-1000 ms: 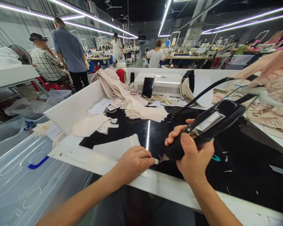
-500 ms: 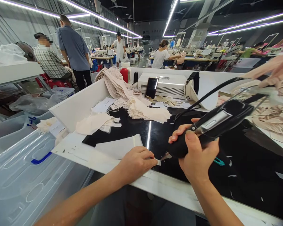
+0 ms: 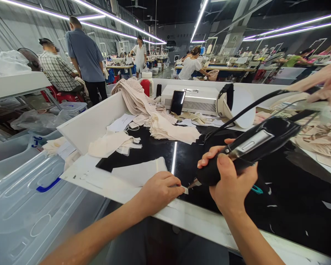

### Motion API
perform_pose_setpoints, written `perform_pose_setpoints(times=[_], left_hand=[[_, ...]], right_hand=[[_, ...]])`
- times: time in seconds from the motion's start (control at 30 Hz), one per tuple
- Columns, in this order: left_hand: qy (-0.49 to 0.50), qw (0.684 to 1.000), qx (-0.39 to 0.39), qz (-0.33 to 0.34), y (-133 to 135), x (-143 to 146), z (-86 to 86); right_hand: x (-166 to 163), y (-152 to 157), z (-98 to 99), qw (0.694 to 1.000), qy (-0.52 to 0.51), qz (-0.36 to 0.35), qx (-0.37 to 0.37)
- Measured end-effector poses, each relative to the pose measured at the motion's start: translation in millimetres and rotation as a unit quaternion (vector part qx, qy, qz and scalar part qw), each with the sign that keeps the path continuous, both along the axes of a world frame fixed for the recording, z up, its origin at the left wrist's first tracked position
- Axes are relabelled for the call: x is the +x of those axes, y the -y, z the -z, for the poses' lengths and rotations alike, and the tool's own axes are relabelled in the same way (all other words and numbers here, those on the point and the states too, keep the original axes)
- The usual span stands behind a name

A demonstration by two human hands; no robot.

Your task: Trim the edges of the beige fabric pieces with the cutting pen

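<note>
My right hand (image 3: 228, 181) is wrapped round a black corded hand tool (image 3: 251, 147), whose metal tip touches the black table top (image 3: 278, 184) near the front edge. My left hand (image 3: 157, 190) is closed, pinching the corner of a thin white fabric piece (image 3: 139, 172) right at the tool's tip. The piece lies flat on the table to the left of the tip. The tool's black cord (image 3: 245, 110) arcs up to the right.
A heap of beige fabric (image 3: 146, 110), paper slips, a white machine (image 3: 193, 99) with a phone (image 3: 177, 102) leaning on it, and a red bottle (image 3: 146, 87) lie at the back. Clear plastic bins (image 3: 24, 206) stand left. Lace fabric (image 3: 320, 136) and another person's hand (image 3: 325, 82) are at right. Workers stand behind.
The view shifted slightly between the earliest frame and now. Both hands stay in place at the fabric's corner, with the tool tip still against it.
</note>
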State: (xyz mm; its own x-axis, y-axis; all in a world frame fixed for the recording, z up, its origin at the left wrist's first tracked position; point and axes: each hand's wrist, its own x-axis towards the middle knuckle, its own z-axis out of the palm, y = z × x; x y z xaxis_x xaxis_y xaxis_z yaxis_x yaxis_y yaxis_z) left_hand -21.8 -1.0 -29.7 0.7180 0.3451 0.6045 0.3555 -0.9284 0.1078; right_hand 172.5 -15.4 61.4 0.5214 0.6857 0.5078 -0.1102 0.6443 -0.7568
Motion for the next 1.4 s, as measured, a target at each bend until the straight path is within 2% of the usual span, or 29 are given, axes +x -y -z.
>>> perform_pose_setpoints(times=[0.2, 0.53, 0.83, 1.17, 1.4], left_hand=[[-0.001, 1.0, 0.001, -0.001, -0.7, -0.2, 0.9], [-0.025, 1.0, -0.002, 0.0, -1.7, -0.2, 0.5], [-0.02, 1.0, -0.004, 0.002, -2.4, 2.6, 5.4], [-0.062, 0.997, 0.001, -0.041, -7.7, 0.1, 14.2], [-0.049, 0.998, -0.01, -0.029, -10.3, -10.4, 16.9]], right_hand=[[1.9, 1.8, 3.8, 1.0, 0.017, 0.011, -0.015], [2.2, 9.3, -1.4, 1.0, -0.001, -0.001, -0.009], [3.7, 11.6, 4.3, 0.999, -0.01, -0.001, -0.045], [15.8, 7.6, 10.3, 0.993, -0.016, 0.039, -0.109], [17.1, 5.6, 12.7, 0.992, 0.001, 0.061, -0.11]])
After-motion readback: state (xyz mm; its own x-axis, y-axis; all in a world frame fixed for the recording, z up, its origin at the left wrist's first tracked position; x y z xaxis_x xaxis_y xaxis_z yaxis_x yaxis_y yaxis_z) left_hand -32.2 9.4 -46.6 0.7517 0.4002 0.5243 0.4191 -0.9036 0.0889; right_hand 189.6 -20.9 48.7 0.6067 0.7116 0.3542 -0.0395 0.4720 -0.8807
